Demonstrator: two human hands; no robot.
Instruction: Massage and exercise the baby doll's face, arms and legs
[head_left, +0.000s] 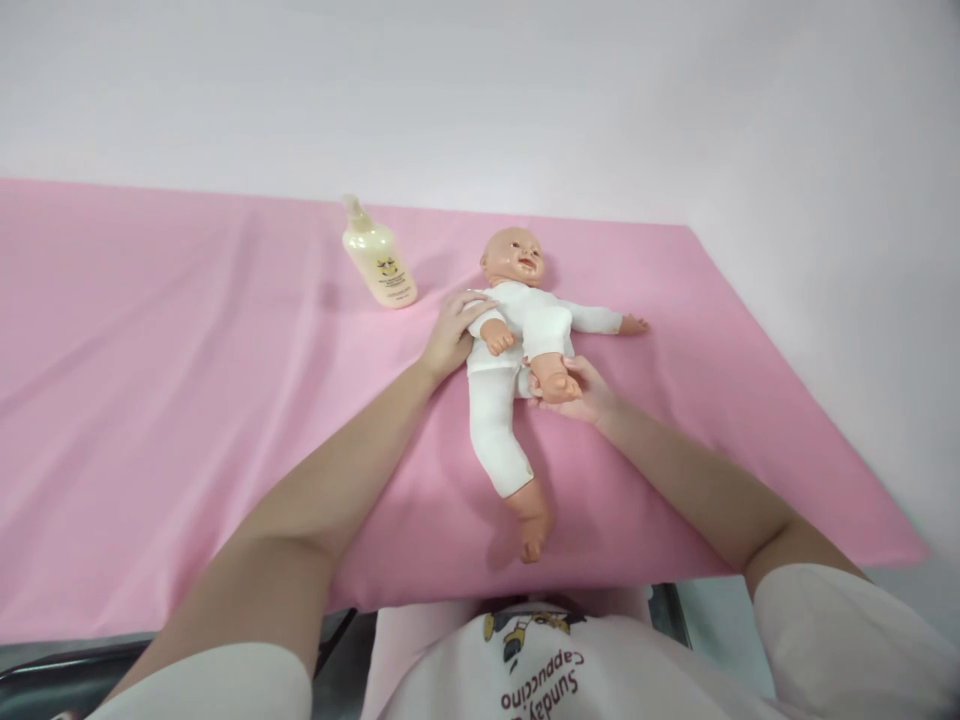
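A plastic doll in a white knit suit lies on its back on a pink sheet, head toward the wall, one leg stretched toward the camera and the other bent up. The left hand rests flat with fingers spread on the doll's shoulder and upper arm; the right hand cups the raised bare foot, fingers curled around it. The doll's skin is smooth and glossy, its far arm flung out to the side with a small moulded fist. Near the head, just beyond the left hand, a rounded cream bottle with a narrow cap and a small printed label lies tilted on the sheet. The sheet is thin, matte and faintly creased, draped over a desk whose dark edge shows at the lower left. A plain pale wall fills the background. The person's white sleeves and a printed shirt front are cut off by the lower edge; the label's writing is too small to read.
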